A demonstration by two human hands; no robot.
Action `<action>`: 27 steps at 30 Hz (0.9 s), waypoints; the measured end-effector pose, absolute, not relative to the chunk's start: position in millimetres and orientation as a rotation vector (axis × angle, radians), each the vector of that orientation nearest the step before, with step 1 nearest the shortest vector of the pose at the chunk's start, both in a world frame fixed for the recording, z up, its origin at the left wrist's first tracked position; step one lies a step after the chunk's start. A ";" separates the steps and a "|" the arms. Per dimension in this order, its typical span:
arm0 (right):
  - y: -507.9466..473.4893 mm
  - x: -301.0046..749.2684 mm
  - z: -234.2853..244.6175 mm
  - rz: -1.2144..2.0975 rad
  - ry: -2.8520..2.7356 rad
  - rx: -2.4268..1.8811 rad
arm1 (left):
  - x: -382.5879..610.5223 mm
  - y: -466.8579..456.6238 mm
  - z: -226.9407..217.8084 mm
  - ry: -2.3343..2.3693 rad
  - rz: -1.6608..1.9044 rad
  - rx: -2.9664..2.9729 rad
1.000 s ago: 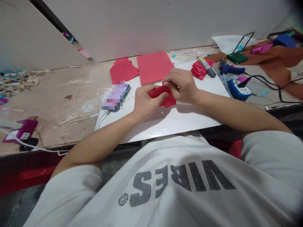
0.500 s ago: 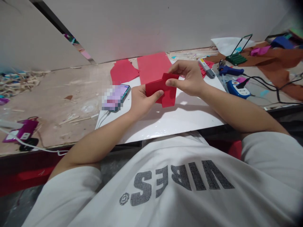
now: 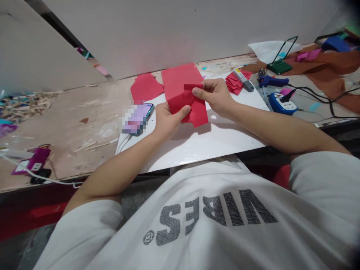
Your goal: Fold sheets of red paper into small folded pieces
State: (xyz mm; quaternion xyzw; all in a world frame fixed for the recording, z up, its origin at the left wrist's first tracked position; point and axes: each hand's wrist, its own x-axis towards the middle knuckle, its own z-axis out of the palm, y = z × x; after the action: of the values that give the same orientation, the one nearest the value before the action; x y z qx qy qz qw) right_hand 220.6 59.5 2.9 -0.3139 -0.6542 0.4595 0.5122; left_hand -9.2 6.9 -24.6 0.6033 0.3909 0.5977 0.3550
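Observation:
Both of my hands hold one folded red paper piece just above a white board. My left hand pinches its left edge with the thumb on top. My right hand pinches its upper right flap between thumb and fingers. Behind the piece, a flat stack of red sheets lies on the board, and a cut red sheet rests to its left.
A phone lies at the board's left edge. A pile of small folded red pieces with a glue stick, a blue glue gun and cables sit to the right. Wood shavings litter the bench at the left.
The red piece, bunched up between my hands a second ago, is now spread out and held up flatter. Both hands have moved slightly away from me.

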 end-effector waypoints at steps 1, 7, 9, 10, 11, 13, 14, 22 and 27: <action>64.9 223.0 2.8 1.069 -1.566 -0.768 | -9.4 7.8 -25.1 1.021 1.543 1.565; 78.2 224.8 0.0 0.977 -1.551 -0.765 | -8.4 11.3 -27.1 1.013 1.549 1.570; 78.2 222.7 -0.1 0.951 -1.518 -0.739 | -8.3 12.3 -28.6 0.993 1.561 1.568; 78.8 222.4 0.6 0.938 -1.498 -0.725 | -8.8 12.7 -29.4 0.983 1.565 1.569; 80.2 222.9 1.9 0.925 -1.488 -0.707 | -9.5 13.0 -30.2 0.975 1.564 1.569; 84.6 226.8 6.2 0.918 -1.516 -0.670 | -11.5 13.2 -31.0 0.968 1.540 1.562; 86.9 230.0 8.9 0.928 -1.548 -0.651 | -12.5 13.0 -30.9 0.971 1.523 1.556; 78.1 251.3 21.4 1.137 -1.913 -0.783 | -14.8 1.4 -17.6 1.022 1.312 1.619; 69.8 249.8 21.4 1.088 -2.018 -0.840 | -15.1 -1.3 -15.5 1.002 1.209 1.671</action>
State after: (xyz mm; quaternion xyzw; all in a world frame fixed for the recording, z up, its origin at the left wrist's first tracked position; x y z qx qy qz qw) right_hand 249.8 69.8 21.4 -0.3230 -0.7763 0.4187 0.3431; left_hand -15.1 -1.3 -15.5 0.6640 0.3982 0.4806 0.4118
